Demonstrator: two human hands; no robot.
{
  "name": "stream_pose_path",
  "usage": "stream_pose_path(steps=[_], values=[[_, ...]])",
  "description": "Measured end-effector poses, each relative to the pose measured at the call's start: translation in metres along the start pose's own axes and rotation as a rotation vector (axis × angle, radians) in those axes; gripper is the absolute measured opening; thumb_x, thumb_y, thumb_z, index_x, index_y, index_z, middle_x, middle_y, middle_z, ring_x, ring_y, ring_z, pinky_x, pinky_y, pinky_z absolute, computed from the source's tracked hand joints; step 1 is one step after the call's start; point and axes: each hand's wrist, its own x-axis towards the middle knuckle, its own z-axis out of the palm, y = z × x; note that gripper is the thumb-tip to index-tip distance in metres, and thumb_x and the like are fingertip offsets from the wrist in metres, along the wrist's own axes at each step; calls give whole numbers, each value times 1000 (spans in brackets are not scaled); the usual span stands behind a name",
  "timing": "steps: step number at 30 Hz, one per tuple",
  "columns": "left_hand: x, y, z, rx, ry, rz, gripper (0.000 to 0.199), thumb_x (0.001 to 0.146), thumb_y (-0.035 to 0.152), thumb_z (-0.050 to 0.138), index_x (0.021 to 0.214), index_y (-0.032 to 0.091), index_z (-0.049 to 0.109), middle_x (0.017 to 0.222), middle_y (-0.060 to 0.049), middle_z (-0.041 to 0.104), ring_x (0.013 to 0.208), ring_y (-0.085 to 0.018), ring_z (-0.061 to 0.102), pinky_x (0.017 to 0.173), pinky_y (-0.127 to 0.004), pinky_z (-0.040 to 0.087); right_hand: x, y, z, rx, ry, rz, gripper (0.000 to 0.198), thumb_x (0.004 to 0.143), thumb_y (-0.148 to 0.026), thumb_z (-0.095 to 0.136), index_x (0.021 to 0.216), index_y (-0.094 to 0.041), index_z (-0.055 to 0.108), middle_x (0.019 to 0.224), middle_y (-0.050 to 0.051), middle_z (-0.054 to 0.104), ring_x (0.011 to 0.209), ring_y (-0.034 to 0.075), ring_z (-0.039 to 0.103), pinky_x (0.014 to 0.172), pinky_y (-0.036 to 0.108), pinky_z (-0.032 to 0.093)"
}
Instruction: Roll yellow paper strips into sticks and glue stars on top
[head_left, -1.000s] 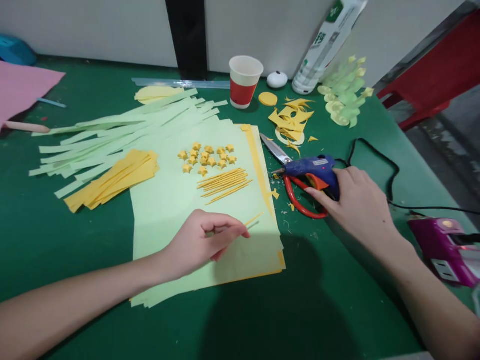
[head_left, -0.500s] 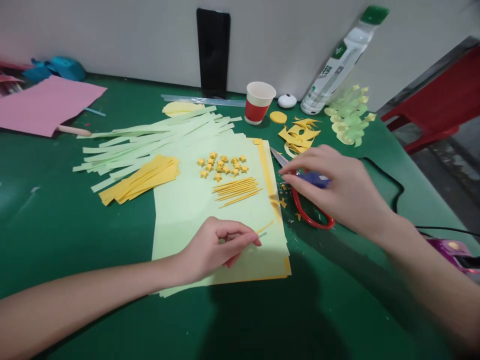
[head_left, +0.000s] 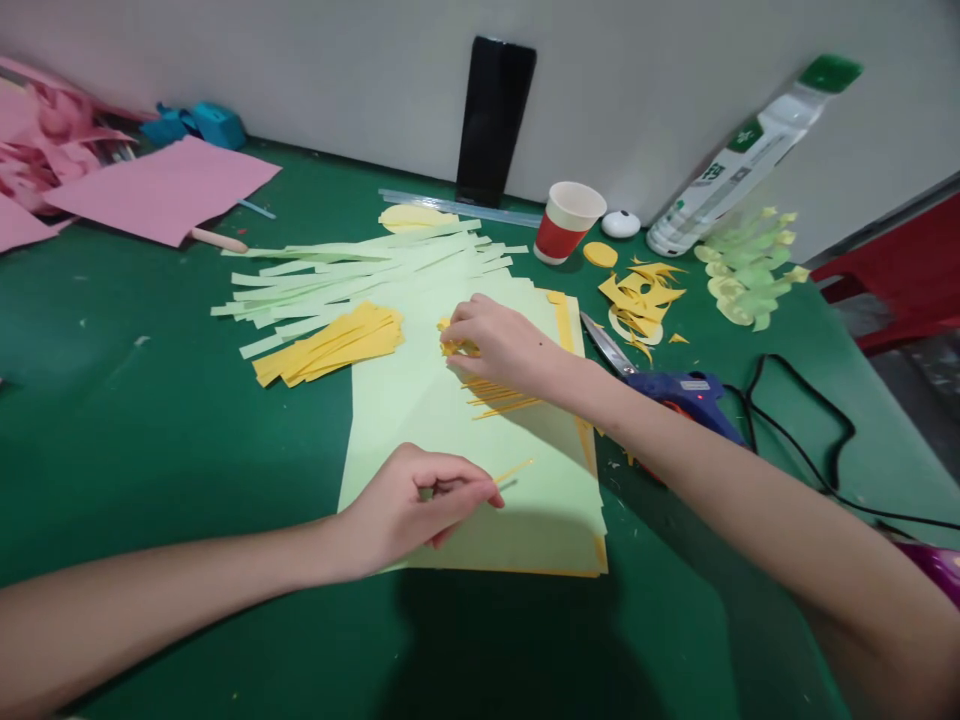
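My left hand (head_left: 431, 500) pinches a thin rolled yellow paper stick (head_left: 517, 468) between thumb and fingertips, low over the light green paper sheets (head_left: 405, 420). My right hand (head_left: 499, 345) reaches across the sheets, its thumb and fingers apart around small yellow folded paper stars (head_left: 445, 326). Most of the stars are hidden under that hand. Just below it lies a row of yellow paper sticks (head_left: 502, 403), partly covered by the wrist.
Green strips (head_left: 300, 285) and yellow strips (head_left: 330, 345) lie left. Scissors (head_left: 611, 345), a blue glue gun (head_left: 686, 392) with a cord, and yellow scraps (head_left: 641, 300) lie right. A paper cup (head_left: 568, 225), a bottle (head_left: 742, 165) and a black phone-like slab (head_left: 495, 125) stand behind.
My right hand has moved left from above the glue gun and scissors to the paper stars. My left hand still holds the stick. The view has shifted left.
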Motion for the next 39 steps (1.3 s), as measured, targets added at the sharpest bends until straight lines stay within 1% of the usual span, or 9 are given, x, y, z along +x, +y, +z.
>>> stream_pose_path(steps=[8,14,15,18,21,24,29,33,39], values=[[2,0,0,-14,-17,2,28,83,31,47,79,11,67,40,7,40,38,-5,35,41,-17,28,0,-15,5,106,102,101,13,72,-5,45,69,-14,54,70,6,51,74,15,39,63,29,27],[3,-5,1,-15,4,47,29,82,30,48,78,9,68,39,7,38,36,-5,35,38,-15,27,-43,-36,-34,432,322,192,11,80,-20,50,88,-14,56,84,5,60,71,10,53,60,24,44],[3,-5,1,-9,11,64,29,82,30,49,77,9,68,38,7,38,35,-4,35,37,-14,27,-56,-40,-40,533,361,216,14,81,-24,50,91,-16,56,83,4,60,68,9,55,56,22,46],[0,-4,2,56,47,176,26,83,26,50,75,10,68,38,7,40,34,-3,36,37,-13,29,-91,-50,-49,1238,456,370,15,73,-21,63,87,-23,63,76,-1,62,64,7,58,48,15,47],[-3,0,2,143,105,423,20,83,20,52,75,12,68,39,6,46,32,-3,40,36,-12,31,-113,-56,-46,1502,455,372,15,74,-21,65,87,-27,67,77,-3,65,62,3,58,47,7,47],[-5,11,3,197,175,675,16,84,15,52,77,13,66,41,5,51,31,-4,42,35,-13,32,-123,-58,-41,1540,470,282,14,75,-20,64,86,-28,67,79,-5,65,64,2,59,48,5,49],[-2,39,7,349,265,888,17,86,14,51,72,12,61,41,5,54,31,-4,45,36,-14,36,-129,-63,-36,1473,519,149,20,74,-13,64,86,-29,65,84,-7,65,68,3,61,52,8,52],[2,53,9,437,296,946,17,87,16,50,73,12,60,44,2,60,31,-5,46,36,-15,36,-132,-68,-34,1451,545,136,23,75,-10,63,87,-29,64,87,-8,65,69,3,63,56,9,54],[6,51,11,445,271,960,8,83,12,54,77,11,59,51,-3,66,33,-6,49,38,-15,39,-132,-69,-31,1365,603,192,23,72,-10,66,85,-30,64,86,-8,66,76,3,62,61,8,54]])
